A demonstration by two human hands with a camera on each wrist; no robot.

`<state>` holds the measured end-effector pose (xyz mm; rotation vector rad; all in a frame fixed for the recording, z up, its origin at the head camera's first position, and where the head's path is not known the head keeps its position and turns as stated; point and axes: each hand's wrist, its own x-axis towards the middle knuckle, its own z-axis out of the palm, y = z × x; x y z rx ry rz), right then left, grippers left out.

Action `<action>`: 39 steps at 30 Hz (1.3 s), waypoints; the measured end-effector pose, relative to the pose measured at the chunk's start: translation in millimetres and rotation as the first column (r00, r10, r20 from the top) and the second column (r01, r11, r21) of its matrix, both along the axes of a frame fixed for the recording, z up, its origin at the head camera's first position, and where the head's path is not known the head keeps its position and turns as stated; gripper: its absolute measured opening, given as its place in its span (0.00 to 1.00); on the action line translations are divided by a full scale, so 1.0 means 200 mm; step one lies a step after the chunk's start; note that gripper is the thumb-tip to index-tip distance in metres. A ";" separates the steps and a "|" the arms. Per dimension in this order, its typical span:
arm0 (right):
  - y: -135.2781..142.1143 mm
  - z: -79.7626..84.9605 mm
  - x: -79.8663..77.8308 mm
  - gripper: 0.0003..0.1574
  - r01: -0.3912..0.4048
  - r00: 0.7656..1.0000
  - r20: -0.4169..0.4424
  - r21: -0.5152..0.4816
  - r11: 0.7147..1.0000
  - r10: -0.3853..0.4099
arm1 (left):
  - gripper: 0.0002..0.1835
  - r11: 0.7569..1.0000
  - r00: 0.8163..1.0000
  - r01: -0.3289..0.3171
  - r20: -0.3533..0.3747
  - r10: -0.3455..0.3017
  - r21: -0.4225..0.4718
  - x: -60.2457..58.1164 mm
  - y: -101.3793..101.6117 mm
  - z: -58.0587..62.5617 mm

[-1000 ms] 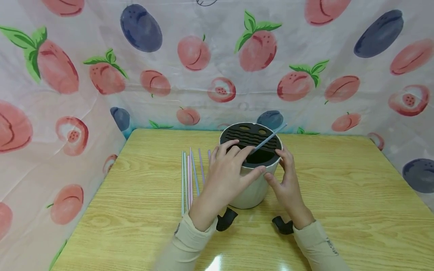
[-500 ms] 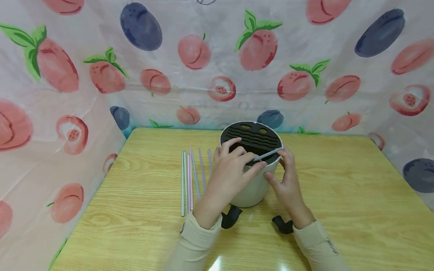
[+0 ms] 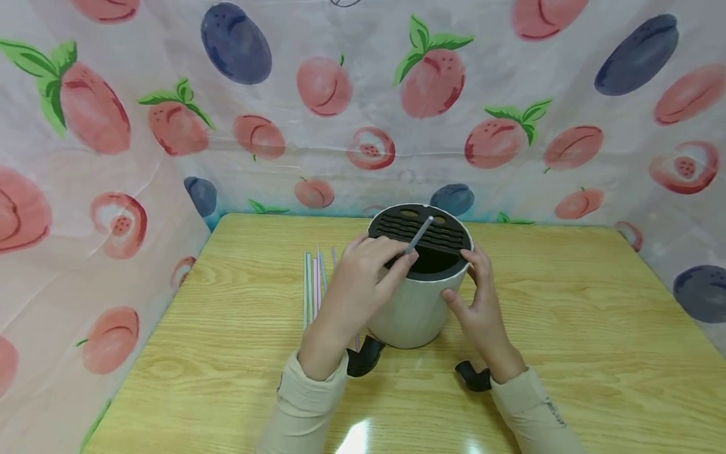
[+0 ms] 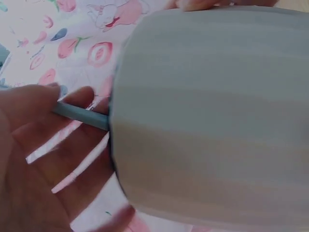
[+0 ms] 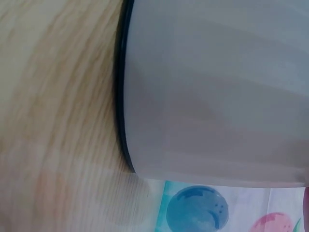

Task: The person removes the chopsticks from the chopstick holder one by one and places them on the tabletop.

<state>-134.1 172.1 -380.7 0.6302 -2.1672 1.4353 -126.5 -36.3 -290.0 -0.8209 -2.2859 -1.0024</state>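
Observation:
A white utensil holder (image 3: 416, 315) stands upright on the table with a black slotted lid (image 3: 420, 230), which has two round holes and a wide dark opening at the front. My left hand (image 3: 357, 284) pinches a blue-grey chopstick (image 3: 420, 234) between thumb and fingers at the lid's left. Its thick end points up over the slots. In the left wrist view the chopstick (image 4: 82, 115) runs to the holder's rim, where the wall hides its lower part. My right hand (image 3: 479, 309) holds the holder's right side, fingertips on the rim and thumb on the front wall.
Several pastel chopsticks (image 3: 315, 290), green, pink, blue and purple, lie left of the holder, partly covered by my left hand. Black wrist-camera mounts (image 3: 365, 357) hang under both wrists. A fruit-print cloth (image 3: 323, 151) surrounds the wooden table (image 3: 215, 353).
The chopstick tilted down to the right rim, then swung left and up to a steeper slant. My left hand shifted left, its fingers now closer around the chopstick. My right hand stayed put.

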 end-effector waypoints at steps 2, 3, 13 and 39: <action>-0.01 0.03 0.02 0.39 0.002 1.000 0.004 -0.009 1.000 -0.002 | 0.10 0.997 0.999 0.044 -0.012 -0.043 0.070 0.01 -0.01 0.01; -0.02 0.05 0.03 0.39 0.001 1.000 0.006 -0.013 1.000 -0.001 | 0.09 0.992 0.998 0.063 -0.018 -0.061 0.108 0.01 -0.02 0.02; 0.00 0.01 0.00 0.39 -0.007 1.000 0.023 0.000 1.000 0.007 | 0.06 0.842 0.987 0.158 -0.117 -0.113 0.516 0.11 -0.08 0.14; -0.05 0.10 0.07 0.37 0.023 0.999 0.036 0.029 0.999 -0.024 | 0.12 0.952 0.955 -0.258 0.194 0.225 0.164 0.02 -0.33 0.05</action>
